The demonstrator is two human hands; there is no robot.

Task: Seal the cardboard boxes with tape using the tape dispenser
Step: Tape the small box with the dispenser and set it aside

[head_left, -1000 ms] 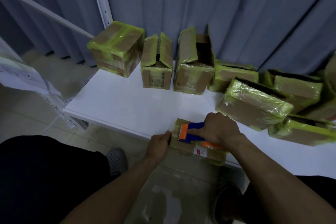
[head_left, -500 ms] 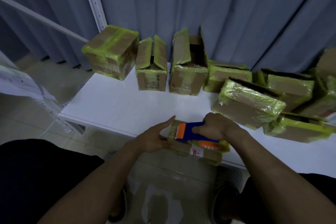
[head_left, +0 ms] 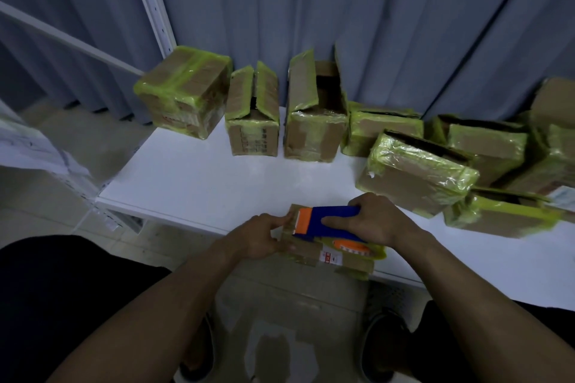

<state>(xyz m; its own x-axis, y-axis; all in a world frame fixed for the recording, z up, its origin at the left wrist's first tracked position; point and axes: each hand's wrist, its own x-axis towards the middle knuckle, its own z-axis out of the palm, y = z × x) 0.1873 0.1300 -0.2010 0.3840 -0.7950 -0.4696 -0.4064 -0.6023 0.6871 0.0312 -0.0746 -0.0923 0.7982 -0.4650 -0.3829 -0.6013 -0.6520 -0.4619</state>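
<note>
Fingers (head_left: 339,221) of right hand (head_left: 378,222) clenched round blue-and-orange plastic tape dispenser (head_left: 323,221), pressing it flat onto top of small brown cardboard box (head_left: 311,255). Box at near edge of white tabletop (head_left: 202,183), apparently overhanging it a little. Left hand (head_left: 259,239) pinching box's left end, just beside dispenser's orange nose; steadying it, by the look.

Progress, as judged:
- Small box in hand: likely mid-strip. Yellow-green tape already on its right corner. Top seam hidden under dispenser and hands; cannot tell whether closed.
- Tilted taped box (head_left: 186,96) at back-left corner: wrapped in yellow-green tape, flaps shut. Reads as done.
- Narrow open box (head_left: 252,130) and tall open box (head_left: 314,130) beside it: flaps standing up, tops gaping. Not yet sealed.
- Slanted box (head_left: 413,171) and pile of boxes (head_left: 497,146) on right: plenty of yellow-green tape on edges, but dark gaps along upper sides. Probably unsealed as well; hard to confirm in dim light.

Overall: early to middle. One box plainly finished, one under the dispenser, at least two clearly left, several more doubtful.
</note>
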